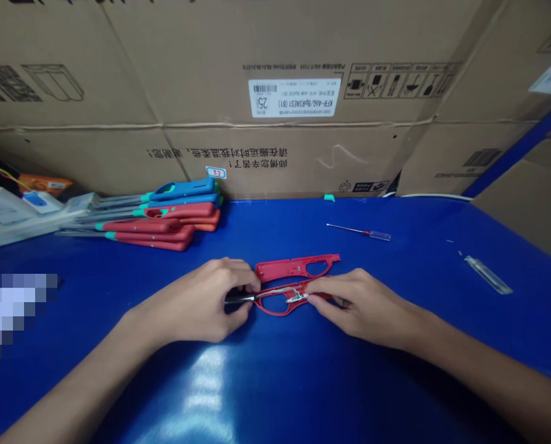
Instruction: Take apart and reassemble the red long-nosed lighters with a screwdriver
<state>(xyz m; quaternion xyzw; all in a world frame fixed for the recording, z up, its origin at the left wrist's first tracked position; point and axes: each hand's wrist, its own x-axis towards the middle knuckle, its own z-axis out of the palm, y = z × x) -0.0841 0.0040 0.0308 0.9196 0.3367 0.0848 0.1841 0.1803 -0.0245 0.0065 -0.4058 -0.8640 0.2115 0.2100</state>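
A red lighter shell half [275, 308] lies open-side up on the blue table, with a thin wire and a small whitish part [298, 297] inside it. My left hand [215, 296] is closed around the dark lighter tube [239, 300] at the shell's left end. My right hand [354, 302] pinches the shell's right portion, its fingertips at the whitish part; the fingers cover what lies beneath them. Just behind, the matching red shell half [280, 269] rests separately, its inner side showing.
Several long-necked lighters, red [174, 237] and blue [187, 187], are piled at the back left. A screwdriver [377, 235] and a clear narrow plastic piece [488, 275] lie to the right. A green scrap [329, 198] sits by the large cardboard box [275, 142] along the back.
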